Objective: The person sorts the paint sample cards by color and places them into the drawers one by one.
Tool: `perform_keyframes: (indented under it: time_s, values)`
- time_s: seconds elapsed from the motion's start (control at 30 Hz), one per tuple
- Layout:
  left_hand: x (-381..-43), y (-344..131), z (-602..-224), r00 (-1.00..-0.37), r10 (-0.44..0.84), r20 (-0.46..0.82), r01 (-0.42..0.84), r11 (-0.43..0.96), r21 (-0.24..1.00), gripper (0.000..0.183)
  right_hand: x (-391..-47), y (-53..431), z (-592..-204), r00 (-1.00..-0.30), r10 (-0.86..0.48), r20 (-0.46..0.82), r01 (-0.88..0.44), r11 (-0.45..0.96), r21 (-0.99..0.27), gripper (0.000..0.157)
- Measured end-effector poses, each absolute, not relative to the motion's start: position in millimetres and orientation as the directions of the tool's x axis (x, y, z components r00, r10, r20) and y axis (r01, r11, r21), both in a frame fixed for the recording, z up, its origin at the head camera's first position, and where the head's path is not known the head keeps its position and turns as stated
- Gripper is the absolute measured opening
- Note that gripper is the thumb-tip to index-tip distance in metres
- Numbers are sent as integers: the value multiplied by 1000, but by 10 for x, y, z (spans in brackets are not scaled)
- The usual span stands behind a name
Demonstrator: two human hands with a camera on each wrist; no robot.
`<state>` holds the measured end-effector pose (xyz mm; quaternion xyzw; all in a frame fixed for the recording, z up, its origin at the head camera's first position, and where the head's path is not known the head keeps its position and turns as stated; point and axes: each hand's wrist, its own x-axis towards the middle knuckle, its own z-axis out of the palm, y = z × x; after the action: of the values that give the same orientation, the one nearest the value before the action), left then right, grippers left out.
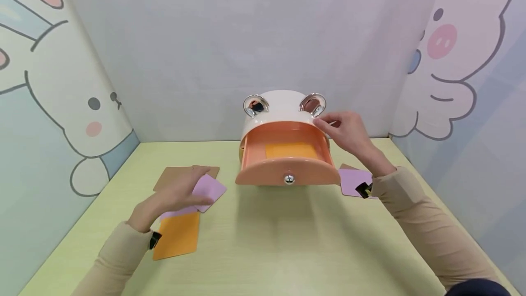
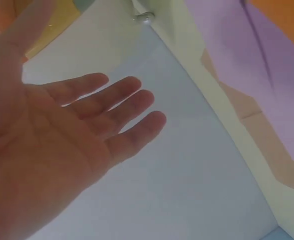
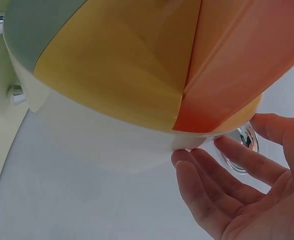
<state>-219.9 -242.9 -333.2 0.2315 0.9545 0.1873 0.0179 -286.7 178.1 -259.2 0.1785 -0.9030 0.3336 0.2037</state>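
Note:
A white box (image 1: 283, 104) with two mirrored, eye-like rings has its orange top drawer (image 1: 263, 172) pulled out, showing a silver knob. Inside the drawer lies an orange card (image 1: 291, 150). The fingertips of my right hand (image 1: 347, 131) touch the box's upper right front edge, beside one ring; in the right wrist view the thumb is at the rim and the other fingers along the white side. My left hand (image 1: 178, 191) reaches over cards left of the box, palm empty and fingers spread. Around it are purple cards (image 1: 211, 188), brown cards (image 1: 172, 175) and an orange card (image 1: 176, 239).
Another purple card (image 1: 351, 182) lies right of the box, partly behind my right wrist, over a brown one. Below the orange drawer sits a closed yellow drawer (image 3: 126, 65) and a green one (image 3: 36, 30). Walls with cartoon animals enclose the pale green table (image 1: 279, 250).

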Motion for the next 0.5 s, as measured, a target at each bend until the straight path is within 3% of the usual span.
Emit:
perform_keyframes:
  time_s: [0.27, 0.5]
  values:
    - [-1871, -2647, -3599, -884, 418, -209, 339, 881, 328, 108, -2878, 1779, -2613, -850, -173, 498, -456, 715, -531, 32]
    - [-1758, -2738, -3712, -891, 343, -296, 266, 925, 270, 117, -2869, 1773, -2617, -848, -164, 504, -454, 715, -532, 31]
